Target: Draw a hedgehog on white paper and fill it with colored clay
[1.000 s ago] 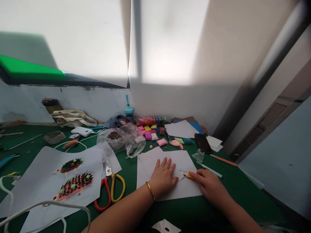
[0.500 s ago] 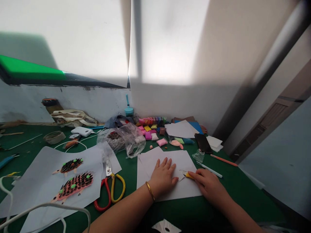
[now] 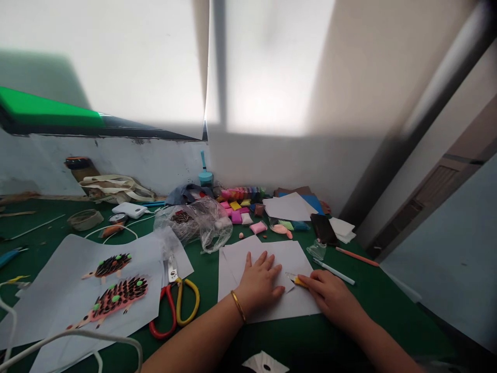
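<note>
My left hand [image 3: 261, 277] lies flat on a stack of white paper [image 3: 287, 305], its fingers spread. On the same paper, my right hand [image 3: 330, 292] grips a small yellow craft knife [image 3: 298, 280], whose blade end points left toward my left thumb. A short cut or line shows on the sheet beside the blade. Left of my forearm lie scissors [image 3: 171, 303] with one red and one yellow handle. Farther left, white sheets [image 3: 58, 269] carry two hedgehog figures [image 3: 120, 298] with dark spines and green dots.
Behind the paper lie several coloured clay packets [image 3: 236, 216] and a clear plastic bag [image 3: 212, 228]. At right are a white pen [image 3: 334, 271], an orange pencil [image 3: 357, 257] and a black phone [image 3: 324, 229]. White cable [image 3: 77, 334] loops across the front left.
The craft knife in my right hand has shifted very slightly to the left. My left hand stays pressed on the paper, and the view has moved a little.
</note>
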A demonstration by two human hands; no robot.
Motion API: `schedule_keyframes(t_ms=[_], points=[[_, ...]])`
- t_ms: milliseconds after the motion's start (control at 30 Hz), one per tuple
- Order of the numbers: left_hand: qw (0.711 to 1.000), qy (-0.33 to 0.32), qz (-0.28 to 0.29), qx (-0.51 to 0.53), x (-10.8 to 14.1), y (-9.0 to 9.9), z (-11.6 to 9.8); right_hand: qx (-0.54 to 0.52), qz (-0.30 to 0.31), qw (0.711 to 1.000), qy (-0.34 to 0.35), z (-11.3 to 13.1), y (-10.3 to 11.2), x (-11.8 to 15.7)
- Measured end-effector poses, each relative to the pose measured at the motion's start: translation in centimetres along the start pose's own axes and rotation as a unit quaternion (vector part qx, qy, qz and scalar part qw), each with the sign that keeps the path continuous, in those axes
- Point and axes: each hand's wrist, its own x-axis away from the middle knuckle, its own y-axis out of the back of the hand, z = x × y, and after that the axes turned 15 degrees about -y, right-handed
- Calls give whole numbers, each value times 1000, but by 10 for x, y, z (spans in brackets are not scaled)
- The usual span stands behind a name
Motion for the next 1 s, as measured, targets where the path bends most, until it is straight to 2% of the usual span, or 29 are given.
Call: schedule_keyframes(t_ms=[467,767,1000], points=[[1000,1,5,19,-2,-4,3,16,-1,1000,-3,-7,-3,1],[1000,11,20,19,-4,-5,4,26,-23,999,-2,1,-7,-2],[1000,8,13,17,-3,-5,3,22,-38,999,5,-6,-8,-1]])
